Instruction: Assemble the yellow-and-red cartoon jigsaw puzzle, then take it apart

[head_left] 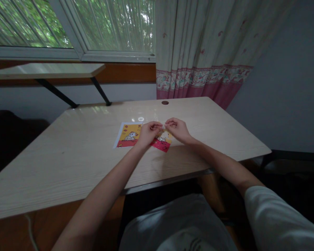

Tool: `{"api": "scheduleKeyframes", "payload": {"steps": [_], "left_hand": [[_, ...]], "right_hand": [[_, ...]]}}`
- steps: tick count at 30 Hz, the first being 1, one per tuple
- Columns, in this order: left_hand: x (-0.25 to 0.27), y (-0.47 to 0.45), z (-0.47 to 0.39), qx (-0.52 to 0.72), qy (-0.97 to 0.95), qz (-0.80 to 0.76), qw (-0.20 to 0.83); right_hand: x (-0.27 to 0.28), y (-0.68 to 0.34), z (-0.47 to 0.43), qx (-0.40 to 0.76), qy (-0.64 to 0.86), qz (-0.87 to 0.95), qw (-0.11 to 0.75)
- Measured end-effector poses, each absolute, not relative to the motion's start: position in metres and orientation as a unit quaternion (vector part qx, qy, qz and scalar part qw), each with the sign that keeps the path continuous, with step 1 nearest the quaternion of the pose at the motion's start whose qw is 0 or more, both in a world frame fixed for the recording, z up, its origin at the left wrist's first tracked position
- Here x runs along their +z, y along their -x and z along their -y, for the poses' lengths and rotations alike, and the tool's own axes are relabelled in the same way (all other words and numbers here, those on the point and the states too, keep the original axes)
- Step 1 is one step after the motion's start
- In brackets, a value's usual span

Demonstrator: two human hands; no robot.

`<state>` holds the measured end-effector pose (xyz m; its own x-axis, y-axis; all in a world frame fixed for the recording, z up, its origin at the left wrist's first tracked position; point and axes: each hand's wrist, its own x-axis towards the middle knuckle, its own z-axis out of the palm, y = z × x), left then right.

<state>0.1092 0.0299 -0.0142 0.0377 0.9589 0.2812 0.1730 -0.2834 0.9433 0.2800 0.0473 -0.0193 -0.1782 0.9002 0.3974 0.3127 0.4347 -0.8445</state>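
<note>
My left hand [149,133] and my right hand [178,129] meet over the middle of the table, fingertips pinched. Between them they hold a small white piece [163,127] with dark marks; its exact kind is too small to make out. Under the hands lies a yellow and red picture [163,144] with a white cartoon animal, turned at an angle and partly hidden by my fingers. Left of it, a similar picture sheet [128,135] with a white border shows a white cartoon dog on yellow and red. My left hand covers its right edge.
The pale wooden table [89,150] has a round brown cable hole [165,103] near its back edge. A raised shelf [49,70] on black legs stands at the back left. Behind are a barred window and a patterned curtain [199,76].
</note>
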Motion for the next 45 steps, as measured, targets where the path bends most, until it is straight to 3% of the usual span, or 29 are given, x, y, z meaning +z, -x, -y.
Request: {"api": "scheduleKeyframes", "payload": {"steps": [3, 5, 14, 17, 21, 30, 45], "left_hand": [[-0.013, -0.107, -0.033, 0.515, -0.604, -0.451, 0.407], [-0.014, -0.104, -0.034, 0.508, -0.618, -0.458, 0.387], [-0.019, -0.085, -0.04, 0.352, -0.733, -0.564, 0.144], [-0.019, -0.081, -0.04, 0.322, -0.759, -0.564, 0.045], [-0.021, -0.077, -0.041, 0.298, -0.773, -0.559, 0.016], [-0.019, -0.076, -0.039, 0.29, -0.789, -0.541, 0.032], [-0.01, -0.087, -0.029, 0.294, -0.806, -0.507, 0.075]], "right_hand": [[-0.027, -0.282, -0.063, 0.418, 0.415, 0.649, 0.481], [-0.029, -0.288, -0.069, 0.416, 0.422, 0.66, 0.462], [-0.018, -0.306, -0.063, 0.12, 0.401, 0.874, 0.248], [-0.009, -0.308, -0.056, 0.066, 0.424, 0.882, 0.197], [-0.001, -0.31, -0.048, 0.039, 0.458, 0.88, 0.122], [-0.005, -0.31, -0.053, 0.149, 0.344, 0.912, 0.164], [-0.004, -0.309, -0.05, 0.188, 0.386, 0.891, 0.148]]}}
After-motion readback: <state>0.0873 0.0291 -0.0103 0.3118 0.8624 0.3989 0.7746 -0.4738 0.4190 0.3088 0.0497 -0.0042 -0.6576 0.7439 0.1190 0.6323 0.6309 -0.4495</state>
